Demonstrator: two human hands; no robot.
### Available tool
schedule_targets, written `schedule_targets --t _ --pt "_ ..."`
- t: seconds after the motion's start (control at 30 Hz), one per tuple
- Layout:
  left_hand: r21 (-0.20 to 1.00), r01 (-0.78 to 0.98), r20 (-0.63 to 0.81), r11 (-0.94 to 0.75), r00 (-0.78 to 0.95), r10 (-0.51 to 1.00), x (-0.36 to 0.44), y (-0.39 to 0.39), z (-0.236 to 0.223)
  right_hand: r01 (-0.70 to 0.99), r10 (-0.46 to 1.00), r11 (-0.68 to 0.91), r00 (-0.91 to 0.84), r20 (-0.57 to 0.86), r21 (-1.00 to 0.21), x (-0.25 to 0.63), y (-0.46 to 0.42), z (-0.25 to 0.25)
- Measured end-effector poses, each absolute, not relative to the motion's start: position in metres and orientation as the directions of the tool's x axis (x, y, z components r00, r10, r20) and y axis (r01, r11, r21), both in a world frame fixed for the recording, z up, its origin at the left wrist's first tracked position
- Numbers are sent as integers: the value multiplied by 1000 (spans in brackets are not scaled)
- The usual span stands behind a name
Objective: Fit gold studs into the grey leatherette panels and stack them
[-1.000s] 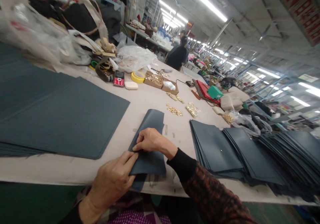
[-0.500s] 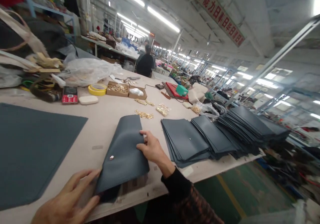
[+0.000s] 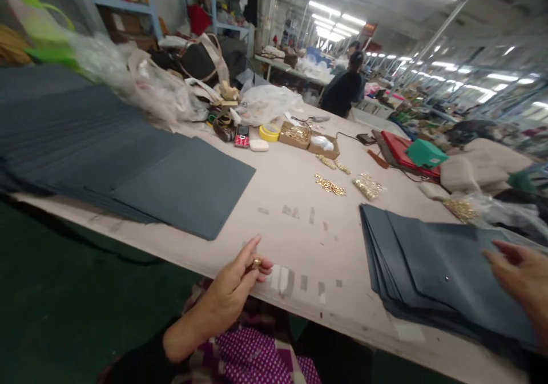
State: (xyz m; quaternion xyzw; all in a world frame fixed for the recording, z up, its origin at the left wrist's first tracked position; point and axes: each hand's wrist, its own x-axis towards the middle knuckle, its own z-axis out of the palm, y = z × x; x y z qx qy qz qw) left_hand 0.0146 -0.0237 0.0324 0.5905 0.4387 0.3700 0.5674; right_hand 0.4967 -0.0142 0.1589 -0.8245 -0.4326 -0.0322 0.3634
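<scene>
My left hand (image 3: 233, 287) is just above the table's front edge, its thumb and fingers closed around a small gold metal piece (image 3: 256, 263). My right hand (image 3: 520, 278), partly cut off by the right edge, is over a dark blue-grey leather-like panel (image 3: 471, 295). Its fingers are apart and hold nothing that I can see. That panel, with a small metal stud, lies on top of several similar panels (image 3: 387, 264). Several flat panels (image 3: 184, 184) lie in a fanned stack to the left. Loose gold fittings (image 3: 329, 185) lie beyond my hands on the table.
Small open boxes (image 3: 295, 134) of fittings, yellow tape (image 3: 269, 132) and a red phone (image 3: 242, 136) stand toward the back. A bag of gold pieces (image 3: 367, 186) lies right of centre. A red folder (image 3: 406, 150) and green box (image 3: 426, 153) sit farther right. Another person (image 3: 345, 87) is beyond the table.
The folded panel from the middle of the table now lies on the right-hand stack. My right hand has moved right with it and let go. The view has turned and shows more of the left stack.
</scene>
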Motion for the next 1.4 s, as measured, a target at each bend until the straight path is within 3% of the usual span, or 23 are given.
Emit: schedule_targets --t 0.07,0.2,0.33,0.43,0.57,1.0,1.4 --pt "997 76 -49 23 358 932 15 -26 31 764 751 -414 594 289 -494 459 -12 130" --pt "998 -19 -52 63 362 931 18 -27 31 667 976 17 149 156 -745 328 -11 82" --pt "998 58 -7 -12 320 947 16 -25 33 534 959 274 -215 185 -799 218 -16 72" --pt "966 215 70 -142 310 948 11 -25 31 472 916 366 -337 220 -802 180 -18 73" --pt "913 335 127 -234 312 942 3 -26 26 474 911 382 -338 237 -793 164 -15 70" --pt "843 420 202 -336 331 922 -15 -24 18 513 908 382 -362 210 -769 134 -1 70" --pt "839 456 212 -298 232 949 -40 -19 17 536 889 443 -368 273 -719 100 12 63"
